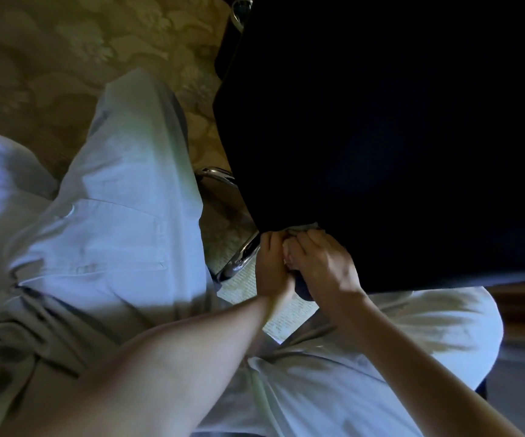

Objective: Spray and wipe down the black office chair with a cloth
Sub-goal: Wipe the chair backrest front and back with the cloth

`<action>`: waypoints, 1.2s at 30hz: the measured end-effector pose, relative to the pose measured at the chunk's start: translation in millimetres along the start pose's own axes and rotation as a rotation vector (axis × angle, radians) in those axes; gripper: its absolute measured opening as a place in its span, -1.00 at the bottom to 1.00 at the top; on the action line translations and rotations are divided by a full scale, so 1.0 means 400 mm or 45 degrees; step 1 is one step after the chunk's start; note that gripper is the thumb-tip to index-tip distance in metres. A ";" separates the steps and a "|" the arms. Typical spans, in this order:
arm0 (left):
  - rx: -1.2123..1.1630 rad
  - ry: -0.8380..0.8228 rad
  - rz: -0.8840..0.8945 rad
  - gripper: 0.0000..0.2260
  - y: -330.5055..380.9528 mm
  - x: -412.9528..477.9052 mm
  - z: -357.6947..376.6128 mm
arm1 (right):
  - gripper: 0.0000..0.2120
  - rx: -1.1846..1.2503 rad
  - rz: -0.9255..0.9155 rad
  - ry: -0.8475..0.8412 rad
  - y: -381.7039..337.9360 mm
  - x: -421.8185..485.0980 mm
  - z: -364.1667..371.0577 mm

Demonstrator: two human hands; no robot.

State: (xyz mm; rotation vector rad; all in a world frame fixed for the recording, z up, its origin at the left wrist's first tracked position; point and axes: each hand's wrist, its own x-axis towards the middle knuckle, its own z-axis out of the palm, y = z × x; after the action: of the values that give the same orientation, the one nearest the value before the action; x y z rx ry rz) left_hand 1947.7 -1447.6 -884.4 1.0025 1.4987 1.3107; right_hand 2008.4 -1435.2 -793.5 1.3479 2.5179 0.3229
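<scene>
Together, left hand (274,267) and right hand (324,267), fingers (306,240) tight around crumpled cloth (302,229) against matte black chair (381,121).

Dim, motion-blurred, wide-angle edge distortion

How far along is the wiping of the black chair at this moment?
Done: nothing confirmable; the chair is too dark to show wet or wiped areas. In hand: the left hand and right hand both grip the cloth at the chair's near edge. Left: probably most surfaces, including the chrome legs.
</scene>
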 end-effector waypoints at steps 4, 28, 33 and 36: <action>-0.196 0.087 0.035 -0.82 0.049 0.113 -0.068 | -0.79 -0.183 -0.032 0.083 -0.039 0.137 -0.081; 0.324 0.147 1.840 -0.57 0.667 0.042 -0.106 | -0.72 -0.227 0.625 1.322 0.108 -0.286 -0.497; 0.353 0.042 1.981 -0.64 0.634 0.034 -0.087 | -0.75 -0.195 0.660 1.474 0.110 -0.291 -0.403; 0.477 -0.032 2.034 -0.72 0.574 0.032 -0.080 | -0.71 -0.086 0.701 1.459 0.099 -0.293 -0.306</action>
State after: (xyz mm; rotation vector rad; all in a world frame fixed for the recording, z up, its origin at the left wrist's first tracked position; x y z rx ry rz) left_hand 1918.4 -1417.8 -656.1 2.7037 0.7144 1.9593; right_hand 2060.5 -1520.3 -651.0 2.2413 2.7172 1.6807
